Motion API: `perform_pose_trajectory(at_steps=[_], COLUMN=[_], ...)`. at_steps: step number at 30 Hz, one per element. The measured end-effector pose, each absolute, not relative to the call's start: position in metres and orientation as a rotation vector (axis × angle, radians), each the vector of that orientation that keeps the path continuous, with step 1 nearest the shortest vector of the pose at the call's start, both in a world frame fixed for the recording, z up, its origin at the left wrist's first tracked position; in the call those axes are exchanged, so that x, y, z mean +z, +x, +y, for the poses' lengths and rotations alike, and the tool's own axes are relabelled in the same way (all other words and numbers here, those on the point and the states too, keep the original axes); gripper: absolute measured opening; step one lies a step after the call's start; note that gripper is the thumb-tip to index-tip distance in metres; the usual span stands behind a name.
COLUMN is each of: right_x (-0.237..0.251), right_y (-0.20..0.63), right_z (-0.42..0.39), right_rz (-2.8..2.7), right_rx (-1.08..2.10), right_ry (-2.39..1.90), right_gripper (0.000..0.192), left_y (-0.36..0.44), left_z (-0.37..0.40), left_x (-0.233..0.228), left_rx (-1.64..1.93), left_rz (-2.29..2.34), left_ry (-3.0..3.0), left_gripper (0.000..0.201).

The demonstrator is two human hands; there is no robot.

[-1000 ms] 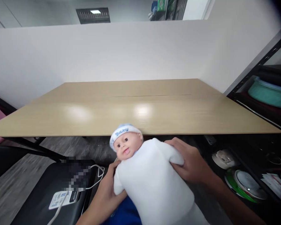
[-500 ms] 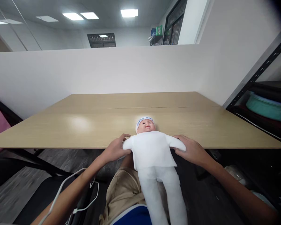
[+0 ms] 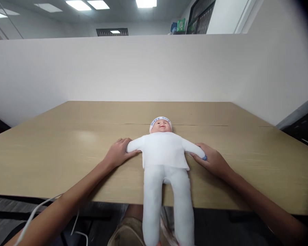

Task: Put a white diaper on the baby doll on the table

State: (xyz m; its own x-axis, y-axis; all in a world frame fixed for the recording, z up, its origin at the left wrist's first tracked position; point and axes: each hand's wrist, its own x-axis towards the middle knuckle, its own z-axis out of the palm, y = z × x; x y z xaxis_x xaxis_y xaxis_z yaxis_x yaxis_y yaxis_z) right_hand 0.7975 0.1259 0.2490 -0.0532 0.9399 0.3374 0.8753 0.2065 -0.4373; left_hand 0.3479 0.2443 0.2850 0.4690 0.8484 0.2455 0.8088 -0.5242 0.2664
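A baby doll (image 3: 165,150) in a white long-sleeved top and white trousers lies face up on the wooden table (image 3: 97,112), its head pointing away from me. Its white headband (image 3: 160,119) carries blue lettering. My left hand (image 3: 119,152) is closed around the sleeve on the left, and my right hand (image 3: 212,159) grips the sleeve on the right, where a bit of blue shows at the end. The doll's legs hang out past the near table edge, over my lap.
A white partition wall (image 3: 149,68) stands behind the table. Black shelving (image 3: 305,119) is at the right edge. A white cable (image 3: 32,213) runs along my left forearm, and my leg in tan trousers (image 3: 127,232) is under the table.
The doll has moved forward, held by both hands, so that its torso is now over the tabletop. The camera view has tilted down and shows more of the table.
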Motion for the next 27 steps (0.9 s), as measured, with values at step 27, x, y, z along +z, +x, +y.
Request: perform_pose_trajectory(at_steps=[27], right_x=[0.222], right_y=[0.868], right_z=[0.359], right_rz=[-1.803], right_rx=[-0.049], right_ry=[-1.546], right_gripper=[0.061], left_y=[0.369], left_z=[0.456], left_x=[0.270], left_rx=[0.825], left_rz=[1.664], left_ry=[2.497], left_gripper=[0.064])
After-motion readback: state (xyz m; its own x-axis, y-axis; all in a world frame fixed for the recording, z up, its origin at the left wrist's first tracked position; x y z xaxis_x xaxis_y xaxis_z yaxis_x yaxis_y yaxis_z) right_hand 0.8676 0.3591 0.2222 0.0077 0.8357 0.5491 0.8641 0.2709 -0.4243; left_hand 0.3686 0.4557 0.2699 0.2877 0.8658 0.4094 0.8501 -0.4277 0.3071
